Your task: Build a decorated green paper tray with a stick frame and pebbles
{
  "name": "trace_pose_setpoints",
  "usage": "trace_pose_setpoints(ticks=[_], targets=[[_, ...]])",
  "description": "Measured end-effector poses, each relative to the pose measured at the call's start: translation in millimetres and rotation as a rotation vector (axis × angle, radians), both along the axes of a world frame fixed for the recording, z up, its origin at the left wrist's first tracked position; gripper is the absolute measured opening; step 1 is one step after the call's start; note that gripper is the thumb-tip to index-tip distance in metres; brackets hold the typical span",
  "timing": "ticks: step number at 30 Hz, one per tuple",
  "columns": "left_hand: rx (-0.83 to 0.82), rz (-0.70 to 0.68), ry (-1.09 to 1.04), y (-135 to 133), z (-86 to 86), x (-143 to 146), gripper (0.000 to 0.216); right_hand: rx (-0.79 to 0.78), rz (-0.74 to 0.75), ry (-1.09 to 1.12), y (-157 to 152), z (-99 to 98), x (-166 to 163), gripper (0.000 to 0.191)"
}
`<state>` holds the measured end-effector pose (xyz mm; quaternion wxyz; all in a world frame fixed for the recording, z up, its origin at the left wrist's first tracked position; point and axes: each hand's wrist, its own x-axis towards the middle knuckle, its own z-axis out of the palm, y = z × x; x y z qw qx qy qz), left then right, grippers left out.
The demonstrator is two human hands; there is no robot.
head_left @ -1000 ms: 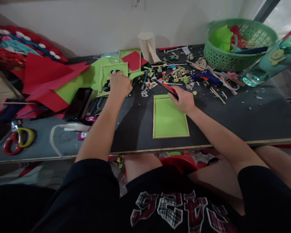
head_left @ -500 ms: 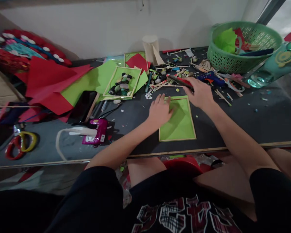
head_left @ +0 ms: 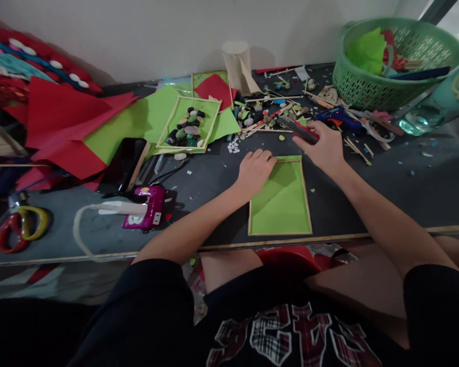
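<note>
A green card framed with thin wooden sticks lies at the table's near edge. My left hand rests on its upper left corner, fingers curled loosely down against it. Just beyond the card's upper right corner, my right hand is closed round a dark red-and-black tool that juts out to the left. A second framed green card holding several pebbles sits farther back on the left.
Loose sticks, pebbles and scraps litter the back middle. A green basket and a blue glue gun are at the back right. Red and green paper sheets, a phone, a pink device and scissors lie left.
My left hand came off the pebble tray and moved right onto the near green card's corner. My right hand, still gripping the tool, shifted a little right and back.
</note>
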<state>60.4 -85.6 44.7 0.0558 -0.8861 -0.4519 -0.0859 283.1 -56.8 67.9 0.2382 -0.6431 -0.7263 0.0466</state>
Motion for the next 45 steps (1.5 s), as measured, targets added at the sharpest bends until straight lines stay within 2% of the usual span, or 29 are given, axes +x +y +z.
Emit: trace_pose_setpoints(ticks=[3,5,6,8,9,11,17,25,29,34,39,45], targets=[[0.012,-0.013,-0.017,1,2.8,7,0.027,-0.078,-0.061,-0.022,-1,3.1,0,0.037],[0.013,-0.036,-0.026,2,4.8,15,0.025,-0.246,-0.123,-0.034,-1,8.7,2,0.023],[0.009,-0.048,-0.031,3,5.5,21,0.025,-0.360,-0.154,-0.001,-1,11.2,3,0.017],[-0.013,-0.068,-0.038,4,5.7,31,0.024,-0.573,-0.189,0.150,-1,13.7,6,0.018],[-0.025,-0.073,-0.042,5,5.4,35,0.023,-0.646,-0.195,0.236,-1,13.7,7,0.020],[-0.041,-0.077,-0.043,7,4.3,41,0.023,-0.695,-0.187,0.339,-1,12.5,7,0.022],[-0.083,-0.077,-0.084,12,1.2,42,0.024,-0.647,-0.147,0.246,-3,10.7,5,0.026],[-0.173,-0.148,-0.165,24,-3.7,41,0.026,-0.653,-0.118,0.307,5,-2.0,13,0.025],[-0.161,-0.178,-0.154,26,-3.6,40,0.030,-0.577,-0.074,0.330,6,-8.3,16,0.029],[-0.076,-0.138,0.024,-2,5.5,43,0.032,-0.615,-0.107,0.234,2,-0.3,11,0.018],[-0.025,-0.066,0.061,-34,10.5,45,0.039,-0.474,-0.067,-0.142,-2,10.5,2,0.027],[-0.069,-0.114,0.047,-42,6.4,50,0.029,-0.333,-0.018,-0.268,-1,-1.3,5,0.031]])
